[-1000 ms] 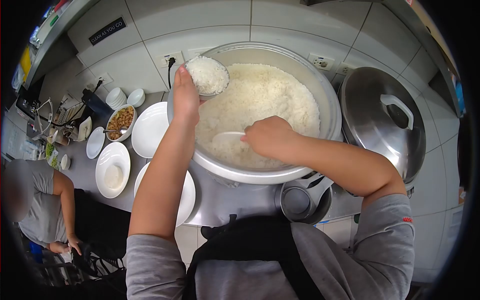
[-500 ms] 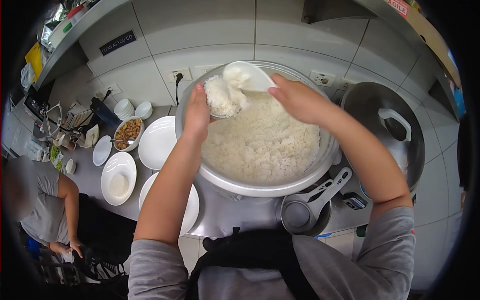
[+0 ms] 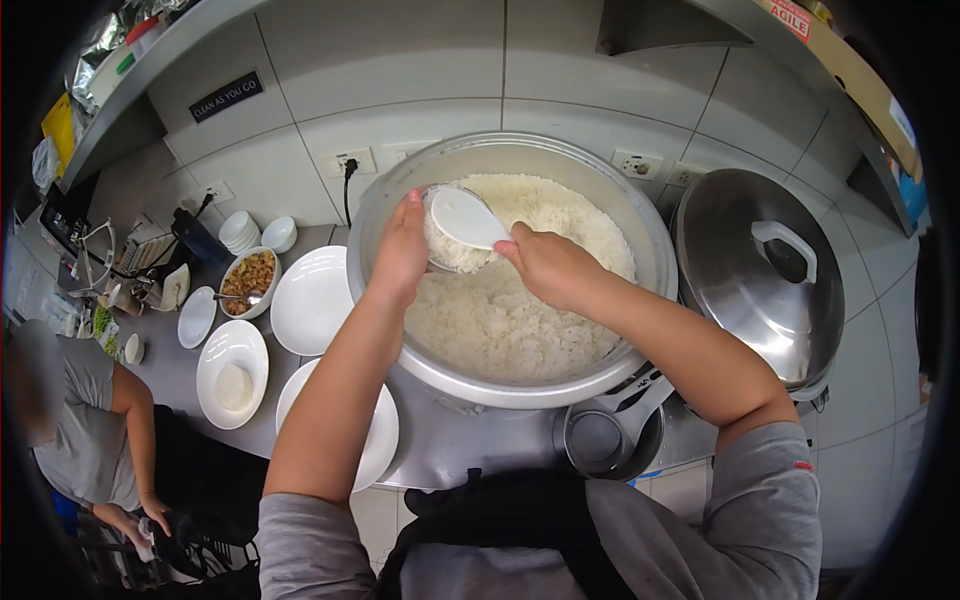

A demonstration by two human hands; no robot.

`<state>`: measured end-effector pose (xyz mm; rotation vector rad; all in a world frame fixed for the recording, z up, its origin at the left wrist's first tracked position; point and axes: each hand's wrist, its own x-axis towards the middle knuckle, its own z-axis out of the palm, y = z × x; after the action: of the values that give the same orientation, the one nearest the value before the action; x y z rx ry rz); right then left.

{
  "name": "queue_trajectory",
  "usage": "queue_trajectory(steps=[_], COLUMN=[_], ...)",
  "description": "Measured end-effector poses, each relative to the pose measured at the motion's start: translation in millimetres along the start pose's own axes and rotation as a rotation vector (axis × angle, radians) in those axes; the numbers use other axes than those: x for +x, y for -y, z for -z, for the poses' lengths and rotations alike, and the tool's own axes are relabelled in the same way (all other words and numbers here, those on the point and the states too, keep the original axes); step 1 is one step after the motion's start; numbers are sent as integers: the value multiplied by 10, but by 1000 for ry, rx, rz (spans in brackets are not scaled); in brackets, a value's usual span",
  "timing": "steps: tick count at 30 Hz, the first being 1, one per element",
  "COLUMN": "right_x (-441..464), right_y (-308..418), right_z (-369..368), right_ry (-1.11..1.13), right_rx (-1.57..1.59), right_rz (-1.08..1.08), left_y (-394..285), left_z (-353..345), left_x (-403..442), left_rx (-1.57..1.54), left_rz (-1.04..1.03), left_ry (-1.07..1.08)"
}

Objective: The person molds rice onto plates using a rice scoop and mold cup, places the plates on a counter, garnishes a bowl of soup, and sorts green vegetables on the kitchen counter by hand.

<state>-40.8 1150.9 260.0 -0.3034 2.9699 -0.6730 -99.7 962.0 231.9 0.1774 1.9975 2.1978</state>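
Observation:
A wide metal pot (image 3: 400, 345) holds a mass of white rice (image 3: 520, 325). Over its left part my left hand (image 3: 402, 245) is closed round a small bowl (image 3: 437, 262) filled with rice. My right hand (image 3: 545, 262) grips the handle of a white rice paddle (image 3: 466, 216), whose rounded blade lies face down on the rice in the bowl. The paddle hides much of that bowl. Left of the pot are white plates (image 3: 310, 300); one plate (image 3: 207, 380) bears a round mound of rice (image 3: 233, 387).
A large lidded pot (image 3: 740, 290) stands at right. Measuring cups (image 3: 597, 440) sit in a metal container near the front edge. A bowl of chopped food (image 3: 250, 282), stacked bowls (image 3: 238, 232) and a small plate (image 3: 197, 318) are at left. A person (image 3: 95, 420) is at lower left.
The paddle went from the rice in the pot up to the small bowl, first tipped over it, now flat on top. My left hand and the bowl sit lower in view.

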Motion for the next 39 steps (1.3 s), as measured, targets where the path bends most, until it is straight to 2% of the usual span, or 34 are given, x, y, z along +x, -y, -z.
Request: queue_trajectory(steps=[2, 9, 11, 14, 18, 23, 24, 26, 29, 30, 33, 35, 39], right_x=[42, 374, 454, 192, 64, 148, 142, 150, 264, 294, 329, 260, 314], right_y=[27, 83, -11, 120, 147, 120, 124, 96, -122, -144, -109, -1, 102], right_z=[-76, -65, 234, 552, 36, -149, -100, 119, 378, 401, 183, 21, -139], right_ry=[62, 135, 289, 236, 114, 112, 131, 126, 129, 109, 106, 121, 171], right_rx=[-28, -56, -100, -135, -171, -128, -159, -191, -37, 2, 89, 94, -8], right_rz=[4, -26, 130, 35, 4, -45, -37, 24, 96, 25, -25, -53, -11], left_y=[63, 99, -13, 59, 82, 110, 90, 10, -97, -84, 31, 115, 102], left_z=[30, 97, 20, 50, 88, 124, 107, 13, -91, -81, -10, 39, 86], left_x=[61, 134, 49, 115, 126, 134, 98, 17, -73, -63, 69, 127, 108], left_rx=[141, 274, 13, 14, 3, 391, 395, 94, 91, 87, 122, 345, 460], left_rz=[-70, -32, 144, 159, 185, 0, -4, 75, 16, 17, -49, -227, -288], left_ry=[-61, -119, -108, -80, -60, -82, -86, -94, -93, -95, -102, -177, -195])
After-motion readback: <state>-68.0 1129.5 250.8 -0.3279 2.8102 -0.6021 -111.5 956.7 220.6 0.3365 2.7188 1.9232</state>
